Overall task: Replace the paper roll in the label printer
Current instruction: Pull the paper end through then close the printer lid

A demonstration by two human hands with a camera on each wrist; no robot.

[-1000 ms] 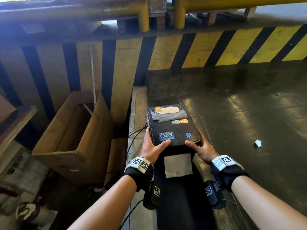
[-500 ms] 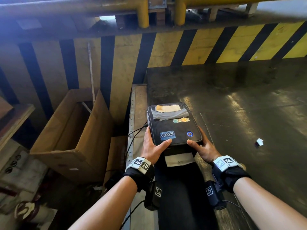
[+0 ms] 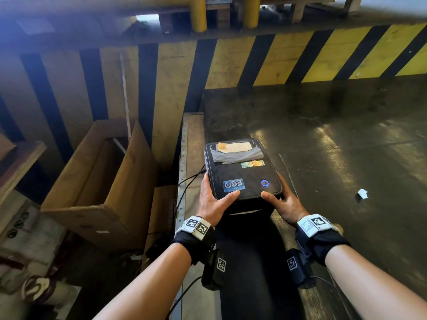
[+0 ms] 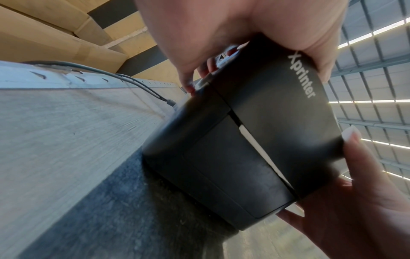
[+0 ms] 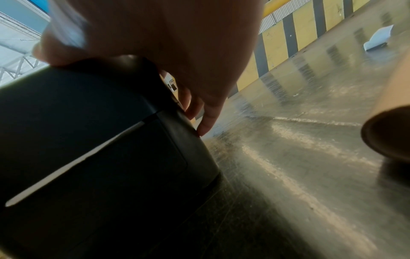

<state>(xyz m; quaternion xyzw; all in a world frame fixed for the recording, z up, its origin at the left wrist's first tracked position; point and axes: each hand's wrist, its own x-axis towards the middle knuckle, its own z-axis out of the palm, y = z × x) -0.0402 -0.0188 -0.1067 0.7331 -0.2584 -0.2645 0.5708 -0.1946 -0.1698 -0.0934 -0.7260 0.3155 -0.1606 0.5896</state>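
Observation:
A black label printer [image 3: 242, 174] stands on the dark floor, its blue button lit. My left hand [image 3: 213, 202] grips its near left corner, thumb on the lid and fingers round the side. My right hand [image 3: 283, 202] grips the near right corner the same way. The lid lies down on the body. A thin white strip of label paper [image 3: 245, 212] shows at the front slot, also seen as paper [image 4: 255, 145] in the left wrist view and paper [image 5: 75, 163] in the right wrist view. The roll inside is hidden.
An open cardboard box [image 3: 97, 181] stands to the left, beyond a grey plank [image 3: 191, 139]. A black cable [image 3: 190, 177] runs to the printer's left side. A brown cardboard tube [image 5: 390, 122] lies right of my right hand. A white scrap [image 3: 361, 194] lies on the floor farther right.
The lid has come down on the printer body. The broad white flap of paper at the front has shrunk to a thin strip. Both hands kept their grip.

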